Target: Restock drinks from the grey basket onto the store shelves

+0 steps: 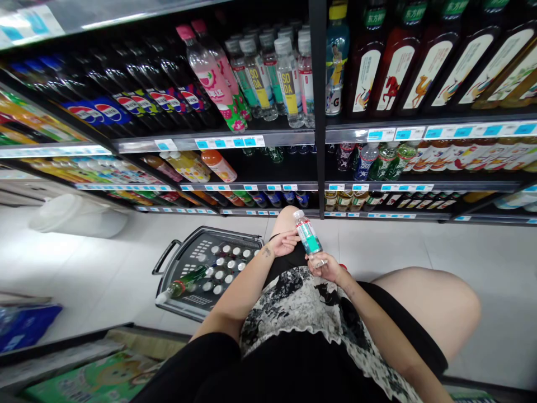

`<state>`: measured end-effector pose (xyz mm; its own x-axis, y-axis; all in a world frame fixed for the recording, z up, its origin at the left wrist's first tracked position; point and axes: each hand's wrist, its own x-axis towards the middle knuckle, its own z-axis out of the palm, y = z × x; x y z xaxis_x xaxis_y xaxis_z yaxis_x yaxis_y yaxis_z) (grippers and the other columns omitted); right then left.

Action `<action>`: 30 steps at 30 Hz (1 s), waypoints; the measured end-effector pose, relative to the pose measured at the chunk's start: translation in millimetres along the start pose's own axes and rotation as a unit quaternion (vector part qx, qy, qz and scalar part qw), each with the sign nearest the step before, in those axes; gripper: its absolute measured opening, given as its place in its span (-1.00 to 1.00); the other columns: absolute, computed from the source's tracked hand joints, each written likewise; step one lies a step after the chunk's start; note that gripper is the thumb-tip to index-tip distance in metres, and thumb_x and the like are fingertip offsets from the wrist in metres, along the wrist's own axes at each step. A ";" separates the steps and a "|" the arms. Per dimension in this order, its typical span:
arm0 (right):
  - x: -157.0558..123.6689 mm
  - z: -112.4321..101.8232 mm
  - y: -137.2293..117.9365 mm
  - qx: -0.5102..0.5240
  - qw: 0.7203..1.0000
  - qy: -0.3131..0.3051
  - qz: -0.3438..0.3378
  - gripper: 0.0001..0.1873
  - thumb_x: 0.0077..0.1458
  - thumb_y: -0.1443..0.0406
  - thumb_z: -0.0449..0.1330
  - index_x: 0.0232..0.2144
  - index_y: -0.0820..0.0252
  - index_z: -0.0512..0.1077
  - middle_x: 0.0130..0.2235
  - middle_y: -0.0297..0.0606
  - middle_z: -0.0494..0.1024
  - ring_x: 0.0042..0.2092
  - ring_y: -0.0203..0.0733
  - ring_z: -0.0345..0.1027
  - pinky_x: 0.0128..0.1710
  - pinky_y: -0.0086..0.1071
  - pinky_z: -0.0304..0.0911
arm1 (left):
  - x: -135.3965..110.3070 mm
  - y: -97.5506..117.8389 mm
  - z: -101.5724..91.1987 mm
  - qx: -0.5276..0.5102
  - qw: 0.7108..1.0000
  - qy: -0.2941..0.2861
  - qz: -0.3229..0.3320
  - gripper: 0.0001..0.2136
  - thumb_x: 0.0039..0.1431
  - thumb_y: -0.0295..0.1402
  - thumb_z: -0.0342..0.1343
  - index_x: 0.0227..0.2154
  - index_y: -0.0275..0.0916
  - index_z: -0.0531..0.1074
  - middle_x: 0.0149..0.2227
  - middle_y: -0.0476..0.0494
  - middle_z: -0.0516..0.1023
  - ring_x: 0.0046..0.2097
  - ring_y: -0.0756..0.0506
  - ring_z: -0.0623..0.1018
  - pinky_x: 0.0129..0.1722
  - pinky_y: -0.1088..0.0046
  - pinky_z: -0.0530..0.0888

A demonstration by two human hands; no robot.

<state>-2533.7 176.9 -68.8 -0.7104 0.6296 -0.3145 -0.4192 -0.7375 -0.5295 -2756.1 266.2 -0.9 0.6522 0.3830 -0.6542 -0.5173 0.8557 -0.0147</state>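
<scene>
My right hand (329, 267) is wrapped round the lower end of a clear drink bottle (309, 235) with a white cap and a teal, white and red label. The bottle is tilted over my lap, cap away from me. Beside its upper part is my left hand (285, 243), fingers loosely stretched toward the label; whether they touch it I cannot tell. To the left on the floor stands a grey shopping basket (191, 246) holding several white-capped bottles (226, 264). A green bottle (180, 286) lies on its side in it.
Shelves of drinks rise ahead, with soda bottles (289, 84), cola bottles (138, 92) and dark tea bottles (396, 73). A shelf edge (289, 137) carries price tags. A white tub (79, 215) stands at far left. Low behind me is a green package (92, 378).
</scene>
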 end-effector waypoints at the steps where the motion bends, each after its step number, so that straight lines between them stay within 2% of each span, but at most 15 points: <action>1: 0.7 -1.5 1.2 -0.002 1.000 0.001 0.002 -0.46 -0.04 0.00 0.32 -0.15 0.29 0.41 -0.46 -0.23 0.53 -0.62 -0.36 0.13 -0.55 -0.41 -0.07 | -0.4 0.2 0.1 -0.002 1.000 -0.001 -0.001 -0.68 0.56 -0.37 -0.24 -0.29 -0.29 0.35 -0.57 0.18 0.04 -0.73 0.22 0.11 -0.75 0.81 0.03; 8: 4.4 -10.8 8.7 -0.008 1.000 0.001 0.008 -0.47 -0.04 -0.01 0.34 -0.16 0.25 0.41 -0.42 -0.23 0.54 -0.58 -0.35 0.15 -0.50 -0.41 -0.02 | -4.0 1.3 1.7 0.010 1.000 -0.007 -0.001 -0.72 0.56 -0.40 -0.23 -0.11 -0.29 0.41 -0.59 0.20 0.03 -0.73 0.20 0.11 -0.75 0.81 0.02; 16: 4.6 -8.8 7.9 -0.009 1.000 0.006 0.004 -0.45 -0.08 -0.03 0.31 -0.17 0.25 0.41 -0.45 -0.24 0.52 -0.59 -0.34 0.15 -0.51 -0.40 -0.05 | -2.9 -0.6 -0.1 -0.005 1.000 -0.002 0.002 -0.68 0.57 -0.37 -0.26 -0.24 -0.29 0.36 -0.57 0.18 0.07 -0.73 0.21 0.13 -0.75 0.80 0.03; 22: 3.7 -7.8 6.8 -0.011 1.000 0.009 0.001 -0.45 -0.06 -0.02 0.30 -0.13 0.24 0.42 -0.46 -0.26 0.51 -0.58 -0.33 0.14 -0.51 -0.41 -0.06 | -3.4 -1.0 -1.3 -0.004 1.000 0.003 0.009 -0.71 0.55 -0.40 -0.24 -0.23 -0.29 0.37 -0.56 0.16 0.08 -0.71 0.20 0.12 -0.74 0.79 0.03; 30: 6.4 -13.4 11.8 -0.004 0.999 0.030 -0.009 -0.30 0.05 -0.21 0.26 -0.10 0.29 0.44 -0.48 -0.23 0.48 -0.59 -0.33 0.10 -0.50 -0.41 -0.06 | -3.2 -0.7 0.3 -0.001 1.000 -0.012 0.002 -0.62 0.58 -0.33 -0.30 -0.28 -0.30 0.36 -0.57 0.16 0.11 -0.72 0.21 0.16 -0.75 0.82 0.05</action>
<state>-2535.7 175.5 -87.6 -0.6672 0.6563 -0.3523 -0.4266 -0.7244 -0.5415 -2757.7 264.5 1.4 0.6634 0.3953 -0.6353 -0.5218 0.8529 -0.0142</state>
